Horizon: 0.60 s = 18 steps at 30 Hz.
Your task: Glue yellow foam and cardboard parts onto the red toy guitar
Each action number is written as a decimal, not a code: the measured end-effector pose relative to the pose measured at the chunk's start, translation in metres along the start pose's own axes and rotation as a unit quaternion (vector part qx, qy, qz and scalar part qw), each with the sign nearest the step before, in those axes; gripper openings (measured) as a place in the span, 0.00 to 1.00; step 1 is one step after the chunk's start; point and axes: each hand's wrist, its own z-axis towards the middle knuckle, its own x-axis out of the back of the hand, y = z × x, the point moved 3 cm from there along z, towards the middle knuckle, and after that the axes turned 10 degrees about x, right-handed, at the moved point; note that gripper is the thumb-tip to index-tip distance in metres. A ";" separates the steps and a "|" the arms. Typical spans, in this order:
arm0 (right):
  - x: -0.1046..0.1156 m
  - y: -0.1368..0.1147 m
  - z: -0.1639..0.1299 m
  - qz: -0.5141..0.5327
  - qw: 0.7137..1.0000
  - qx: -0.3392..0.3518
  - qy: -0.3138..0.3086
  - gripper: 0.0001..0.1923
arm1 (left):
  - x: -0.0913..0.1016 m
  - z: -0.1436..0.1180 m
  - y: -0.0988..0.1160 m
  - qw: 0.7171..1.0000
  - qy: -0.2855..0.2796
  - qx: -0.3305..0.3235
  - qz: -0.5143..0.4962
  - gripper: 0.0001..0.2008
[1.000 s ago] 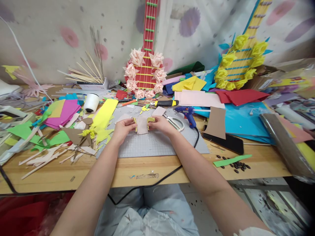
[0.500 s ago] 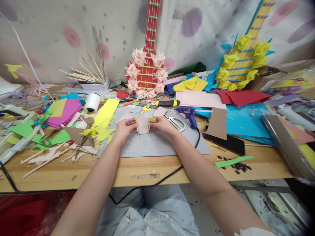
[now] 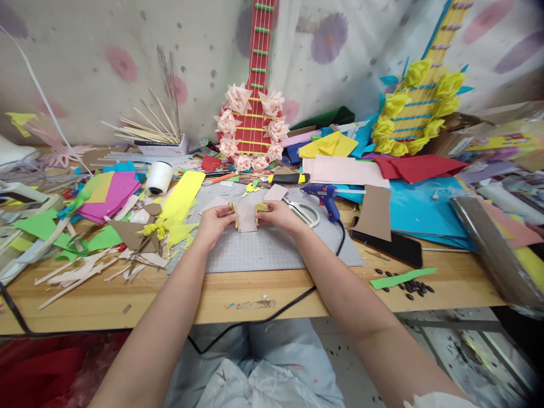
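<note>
Over a grey cutting mat [image 3: 255, 255], a small pale pink piece with yellow side edges [image 3: 247, 217] is held between my two hands. My left hand [image 3: 217, 223] pinches its left yellow edge, and my right hand [image 3: 280, 216] grips the right one. Whether it is card or felt I cannot tell. Flat pale pink pieces lie behind each hand, one of them a rectangle [image 3: 275, 192] near the right fingers. Scissors [image 3: 304, 212] rest beside my right hand, and a blue glue gun [image 3: 325, 198] lies farther right.
Paper scraps [image 3: 80, 266] cover the left side. A red flower-trimmed paper guitar [image 3: 254, 122] and a yellow one [image 3: 414, 113] stand behind. A black phone [image 3: 395, 249], blue sheets [image 3: 425, 209] and dark beads [image 3: 419, 289] lie right. The black cord [image 3: 280, 311] hangs over the front edge.
Both hands keep the same hold on the pale pink piece. The whole view has shifted very slightly; nothing else visibly moved.
</note>
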 end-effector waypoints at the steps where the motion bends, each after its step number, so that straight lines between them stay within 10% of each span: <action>1: 0.000 -0.001 0.000 0.001 1.000 0.001 -0.001 0.07 | 0.000 0.000 0.000 1.000 0.000 -0.001 -0.003 0.23; 18: 0.009 0.001 0.000 0.090 0.994 -0.033 -0.045 0.10 | 0.003 -0.006 0.006 0.998 -0.049 0.024 -0.032 0.16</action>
